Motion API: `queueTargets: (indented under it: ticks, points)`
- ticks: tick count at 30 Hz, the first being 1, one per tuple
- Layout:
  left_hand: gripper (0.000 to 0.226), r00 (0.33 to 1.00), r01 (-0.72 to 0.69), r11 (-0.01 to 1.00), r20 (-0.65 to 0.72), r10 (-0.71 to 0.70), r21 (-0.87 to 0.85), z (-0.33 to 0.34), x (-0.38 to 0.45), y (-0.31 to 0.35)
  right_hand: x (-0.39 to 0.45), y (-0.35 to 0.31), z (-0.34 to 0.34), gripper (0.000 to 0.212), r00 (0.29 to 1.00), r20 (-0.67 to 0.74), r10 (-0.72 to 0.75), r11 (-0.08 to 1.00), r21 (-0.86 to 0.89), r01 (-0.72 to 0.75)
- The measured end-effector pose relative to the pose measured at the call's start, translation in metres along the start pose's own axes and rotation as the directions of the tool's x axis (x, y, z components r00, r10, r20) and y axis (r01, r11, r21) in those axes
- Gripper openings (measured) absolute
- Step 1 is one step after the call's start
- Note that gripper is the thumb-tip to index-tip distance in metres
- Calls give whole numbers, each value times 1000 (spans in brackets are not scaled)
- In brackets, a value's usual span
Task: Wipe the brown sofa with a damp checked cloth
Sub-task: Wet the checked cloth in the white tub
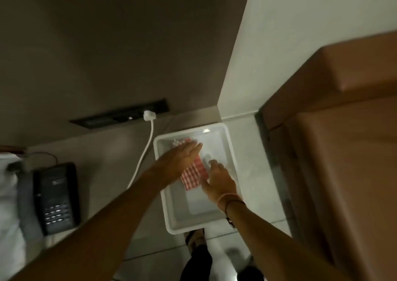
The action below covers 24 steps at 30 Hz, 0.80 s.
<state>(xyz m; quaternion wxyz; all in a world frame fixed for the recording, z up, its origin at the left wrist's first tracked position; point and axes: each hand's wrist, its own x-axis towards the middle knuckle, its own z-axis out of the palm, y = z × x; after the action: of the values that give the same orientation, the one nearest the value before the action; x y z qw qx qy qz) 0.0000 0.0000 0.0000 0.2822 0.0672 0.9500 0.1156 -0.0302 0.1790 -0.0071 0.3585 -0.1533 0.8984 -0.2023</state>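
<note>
— Red-and-white checks: is that your cloth (194, 172) in the white tub (231, 149)?

— Yes. It lies in the tub on the floor, between your two hands, its long axis running from the tub's far left corner down toward its near middle.

— Which hand is nearer to it?

— Both reach it. Your left hand (182, 155) lies flat across its upper half, fingers straight and together, pointing right, holding nothing. Your right hand (218, 178) sits at its right edge, fingers loosely spread and bent down; you grip nothing there either, as far as the blur lets me judge.

— And water in the tub?

— I cannot tell for certain; the bottom shines, no more.

— So the next move?

— My judgement: you gather the cloth along that long axis, left hand pressing, right hand closing in from the side, then wring it over the tub.

— And the sofa (348, 151)?

— Just right of the tub, on your right hand's side, untouched by the cloth.
</note>
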Motion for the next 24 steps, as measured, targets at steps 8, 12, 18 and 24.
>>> queueTargets:
  ticks: [8, 12, 18, 24]
  points:
    - [51, 984, -146, 925, 146, 100, 350, -8, 65, -21, 37, -14, 37, 20, 972, 2, 237, 920, 321, -225]
    - [34, 977, -63, 974, 215, 15, 219, -25, 58, -28, 29, -7, 8, 21, 989, 6, 146, 784, 609, -120]
    - [20, 925, 232, 621, 367, 97, -749, -92, 52, 30, -20, 47, -108, 46, 998, 63, 13, 217, 974, -65]
    - [54, 929, 247, 386, 331, 168, -889, -103, 114, 211, -81, 156, -176, 73, 996, -63, 67, -523, 848, 89]
